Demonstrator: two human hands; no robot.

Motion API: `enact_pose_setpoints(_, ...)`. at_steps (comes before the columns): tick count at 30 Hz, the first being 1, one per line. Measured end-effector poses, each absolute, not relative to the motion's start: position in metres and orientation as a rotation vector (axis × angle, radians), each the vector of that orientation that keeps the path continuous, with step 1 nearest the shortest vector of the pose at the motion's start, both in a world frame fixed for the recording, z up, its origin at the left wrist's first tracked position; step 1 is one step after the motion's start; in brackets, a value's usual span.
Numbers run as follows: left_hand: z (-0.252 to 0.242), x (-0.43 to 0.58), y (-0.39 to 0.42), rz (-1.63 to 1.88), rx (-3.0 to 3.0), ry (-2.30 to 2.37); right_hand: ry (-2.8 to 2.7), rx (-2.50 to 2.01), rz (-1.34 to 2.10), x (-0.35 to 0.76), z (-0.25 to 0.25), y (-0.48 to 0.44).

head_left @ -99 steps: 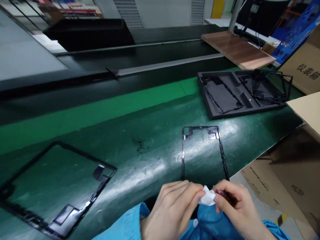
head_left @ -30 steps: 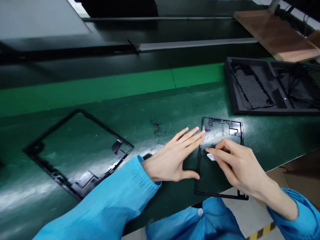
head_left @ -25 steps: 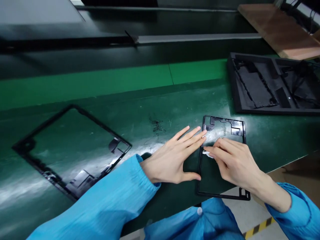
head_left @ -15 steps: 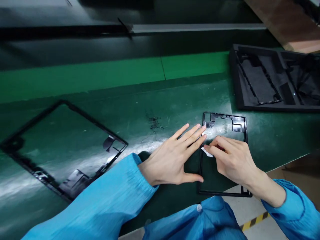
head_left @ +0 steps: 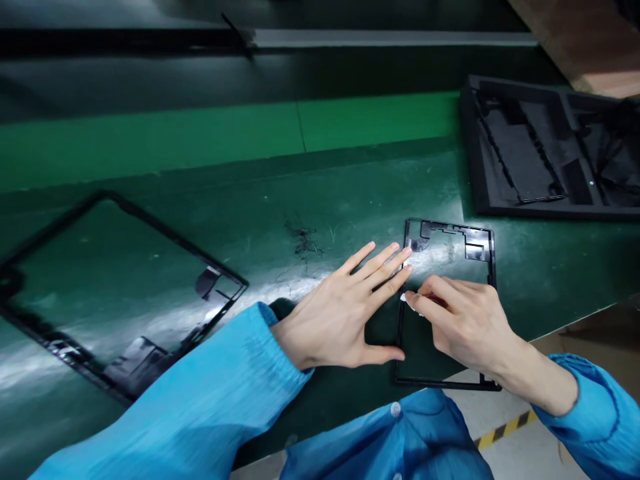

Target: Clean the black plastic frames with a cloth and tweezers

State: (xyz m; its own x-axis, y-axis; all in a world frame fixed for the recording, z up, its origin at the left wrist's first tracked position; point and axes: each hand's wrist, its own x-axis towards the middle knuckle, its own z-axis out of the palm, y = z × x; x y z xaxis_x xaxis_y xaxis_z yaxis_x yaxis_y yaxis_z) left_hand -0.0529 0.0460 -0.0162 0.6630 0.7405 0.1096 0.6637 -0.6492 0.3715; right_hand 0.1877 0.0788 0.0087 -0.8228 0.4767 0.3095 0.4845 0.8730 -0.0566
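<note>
the white wad (head_left: 404, 297), a moment ago inside the opening of the black frame (head_left: 440, 384), now sits at that frame's left bar, pinched between thumb and fingers of the right hand (head_left: 465, 323); the work in hand thus seems to have come to bear on that bar. the left hand (head_left: 345, 313) stays spread and grasps nothing, its fingertips and thumb resting along the same bar, apparently steadying it. whether the wad presses on the bar is hard to tell, since the fingers hide most of it. the frame lies flat on the worktop (head_left: 350, 200), its near right corner reaching past the edge, well apart from the second frame (head_left: 177, 239) on the left.
</note>
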Motion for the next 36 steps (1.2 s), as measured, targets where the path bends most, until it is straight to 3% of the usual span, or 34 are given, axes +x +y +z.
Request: enact_pose_setpoints(36, -0.016, -0.052, 0.045, 0.346, 2.557, 1.132, -2.658, -0.731, -0.174, 0.191, 0.002, 0.078)
